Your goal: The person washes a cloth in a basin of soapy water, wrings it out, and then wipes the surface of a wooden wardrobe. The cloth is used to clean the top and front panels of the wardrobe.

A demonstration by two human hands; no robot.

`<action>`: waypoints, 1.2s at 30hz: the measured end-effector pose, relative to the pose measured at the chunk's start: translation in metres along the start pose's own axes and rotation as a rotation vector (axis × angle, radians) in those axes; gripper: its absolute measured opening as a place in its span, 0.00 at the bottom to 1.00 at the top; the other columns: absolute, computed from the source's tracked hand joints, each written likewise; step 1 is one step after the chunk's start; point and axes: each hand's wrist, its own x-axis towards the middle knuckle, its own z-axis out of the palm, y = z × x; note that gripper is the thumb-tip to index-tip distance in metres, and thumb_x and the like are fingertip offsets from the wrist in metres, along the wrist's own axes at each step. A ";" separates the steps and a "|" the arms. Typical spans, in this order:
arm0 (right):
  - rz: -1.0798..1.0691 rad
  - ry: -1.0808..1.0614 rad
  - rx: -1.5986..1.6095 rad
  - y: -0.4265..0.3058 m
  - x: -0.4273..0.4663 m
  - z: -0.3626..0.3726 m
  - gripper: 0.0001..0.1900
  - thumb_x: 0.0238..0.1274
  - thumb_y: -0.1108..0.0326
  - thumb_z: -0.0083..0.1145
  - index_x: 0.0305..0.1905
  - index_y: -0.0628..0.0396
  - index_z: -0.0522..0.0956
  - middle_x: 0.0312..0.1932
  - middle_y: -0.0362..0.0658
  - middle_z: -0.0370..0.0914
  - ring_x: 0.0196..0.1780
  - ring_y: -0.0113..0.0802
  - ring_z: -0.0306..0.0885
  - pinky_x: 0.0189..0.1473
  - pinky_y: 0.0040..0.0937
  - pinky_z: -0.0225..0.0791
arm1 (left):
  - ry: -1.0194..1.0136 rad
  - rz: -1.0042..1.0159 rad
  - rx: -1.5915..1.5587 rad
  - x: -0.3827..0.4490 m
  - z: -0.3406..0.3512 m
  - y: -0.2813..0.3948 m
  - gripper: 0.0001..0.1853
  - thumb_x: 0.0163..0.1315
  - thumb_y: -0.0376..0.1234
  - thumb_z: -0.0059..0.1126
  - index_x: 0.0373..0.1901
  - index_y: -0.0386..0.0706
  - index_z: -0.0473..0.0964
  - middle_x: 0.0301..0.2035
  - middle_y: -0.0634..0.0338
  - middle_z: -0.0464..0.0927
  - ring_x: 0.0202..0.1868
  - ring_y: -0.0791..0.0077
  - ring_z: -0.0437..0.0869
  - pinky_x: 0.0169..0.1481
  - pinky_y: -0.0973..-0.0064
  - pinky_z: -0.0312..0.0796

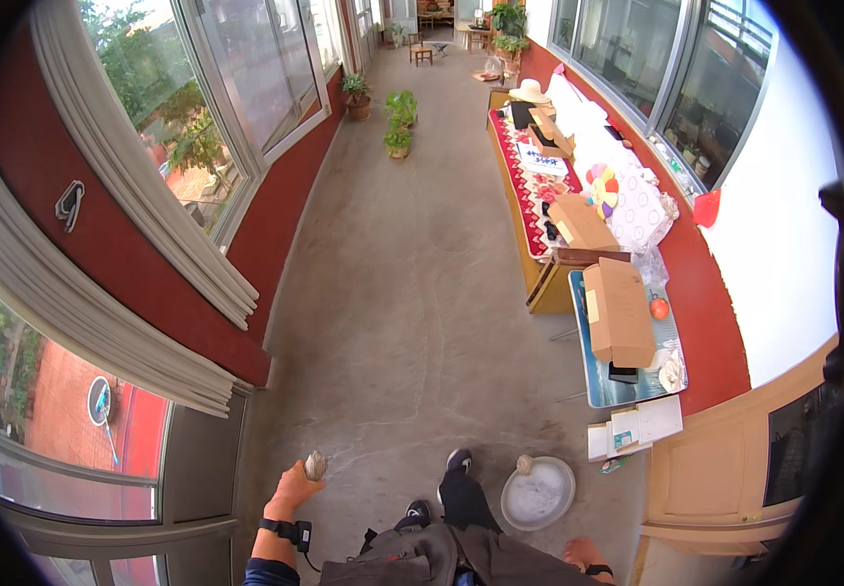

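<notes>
A round, beige, ridged ball point(315, 466), perhaps a wad of cloth or yarn, is held in the fingers of my left hand point(296, 488). My right hand point(582, 551) hangs low at the bottom of the view with nothing visible in it; how its fingers lie is unclear. Just beyond that hand, a pale round basin point(571, 505) stands on the floor with white, foamy-looking contents. Against the basin's far rim is a similar beige ball point(524, 464).
The concrete floor point(363, 293) runs between windows and a long seat point(513, 212) piled with boxes. At right, a small table point(598, 392) bears a cardboard box point(616, 315). White boxes point(634, 426) lie below it. Potted plants point(398, 139) stand farther off.
</notes>
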 end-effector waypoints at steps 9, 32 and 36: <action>-0.561 0.012 -0.763 -0.202 0.151 -0.004 0.11 0.64 0.66 0.55 0.34 0.57 0.86 0.31 0.47 0.87 0.31 0.37 0.87 0.32 0.42 0.79 | 0.053 -0.152 0.055 0.087 -0.054 0.046 0.37 0.48 0.46 0.79 0.56 0.35 0.77 0.49 0.39 0.86 0.56 0.44 0.86 0.60 0.55 0.78; -0.045 0.057 -0.367 -0.749 0.293 -0.045 0.11 0.69 0.68 0.53 0.47 0.61 0.83 0.32 0.51 0.85 0.29 0.42 0.85 0.33 0.41 0.79 | 0.019 -0.170 -0.027 0.511 -0.206 0.248 0.35 0.45 0.46 0.80 0.52 0.36 0.78 0.49 0.38 0.85 0.55 0.41 0.85 0.60 0.53 0.78; 0.018 -0.092 0.146 -0.802 0.286 -0.048 0.08 0.71 0.71 0.53 0.48 0.60 0.80 0.32 0.47 0.84 0.29 0.38 0.83 0.30 0.39 0.77 | -0.003 -0.032 0.013 0.608 -0.267 0.328 0.31 0.49 0.44 0.78 0.50 0.36 0.76 0.48 0.37 0.85 0.54 0.39 0.85 0.59 0.52 0.78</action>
